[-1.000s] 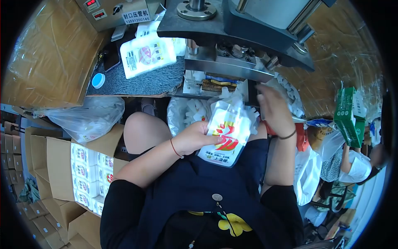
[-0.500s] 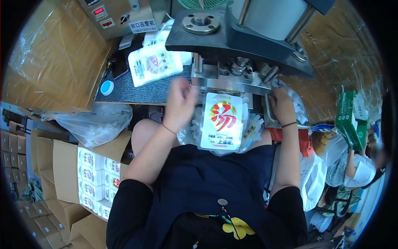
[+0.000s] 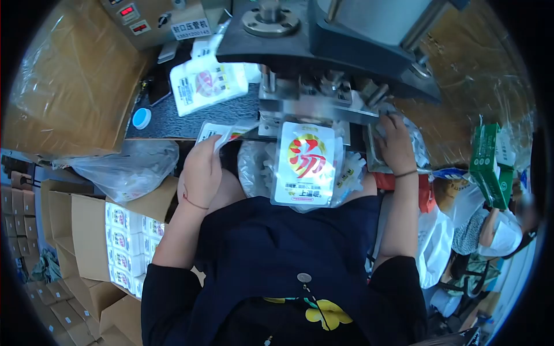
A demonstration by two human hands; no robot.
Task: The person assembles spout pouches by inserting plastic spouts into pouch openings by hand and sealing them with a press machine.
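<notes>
My left hand (image 3: 202, 172) is closed on a white printed pouch (image 3: 228, 132), held tilted in front of the bench's left part. In front of the press, a pouch with a large red character (image 3: 304, 161) lies over a clear bag (image 3: 254, 167) on my lap. The metal bar (image 3: 323, 109) of the press is just beyond this pouch and looks blurred. My right hand (image 3: 398, 144) is at the tray (image 3: 374, 151) on the right, beside crumpled clear plastic. Its fingers are bent and slightly apart, with nothing visible in them; the tips are partly hidden.
More white pouches (image 3: 208, 86) lie on the dark bench top, near a blue cap (image 3: 141, 118). A control box (image 3: 156, 23) stands behind. At lower left, an open carton (image 3: 89, 236) holds rows of packed pouches. Another person (image 3: 499, 230) is at far right, near a green box (image 3: 490, 164).
My left hand has moved left and toward me, and now a pouch shows in it. My right hand has shifted only slightly. The view has tilted a little.
</notes>
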